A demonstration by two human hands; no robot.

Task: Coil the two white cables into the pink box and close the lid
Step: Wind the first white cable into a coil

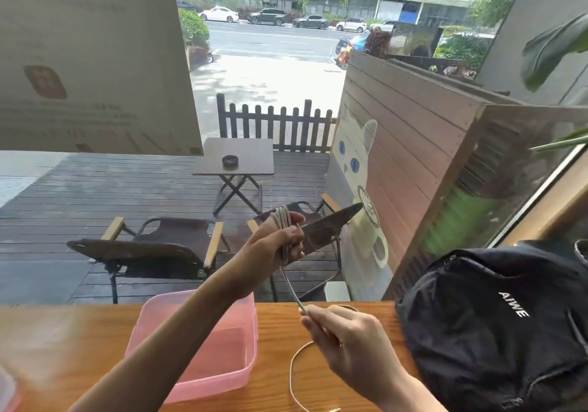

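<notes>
White cable (284, 230), soft and light, is looping around my left hand (276, 243) at frame centre, fingers curled over the coils, while my right hand (342, 332) is pinching the trailing length. I am judging the black backpack (496, 325) at lower right crowds the open pink box (203, 348).

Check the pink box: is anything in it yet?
Empty. The pink box stands open, nothing inside; the white cable is wound round the left hand.

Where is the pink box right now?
The pink box sits open on the wooden table, low in the head view, left of centre, under the left forearm. The black backpack is far to its right.
</notes>
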